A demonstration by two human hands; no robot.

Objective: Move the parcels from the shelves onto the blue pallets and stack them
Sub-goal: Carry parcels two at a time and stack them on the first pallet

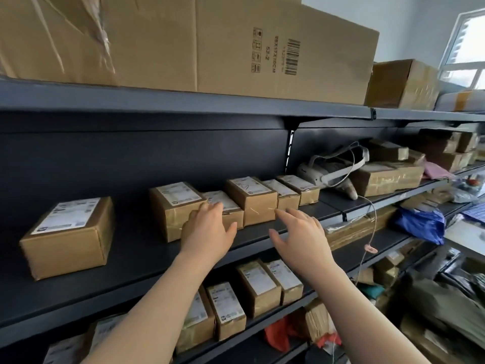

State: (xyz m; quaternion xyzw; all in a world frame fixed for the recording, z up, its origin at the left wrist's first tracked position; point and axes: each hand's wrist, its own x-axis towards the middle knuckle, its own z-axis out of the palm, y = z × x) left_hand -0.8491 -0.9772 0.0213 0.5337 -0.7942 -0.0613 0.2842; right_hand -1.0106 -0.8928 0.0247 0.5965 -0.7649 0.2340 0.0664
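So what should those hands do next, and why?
Probably reach a little further and grip the taller parcel from both sides. Both hands are open and empty; the left hand is before the low parcel beside it, and the right hand has fingertips near its front corner.

Daylight from the window (464,48) at right; wide-angle bending at edges, soft blur throughout.
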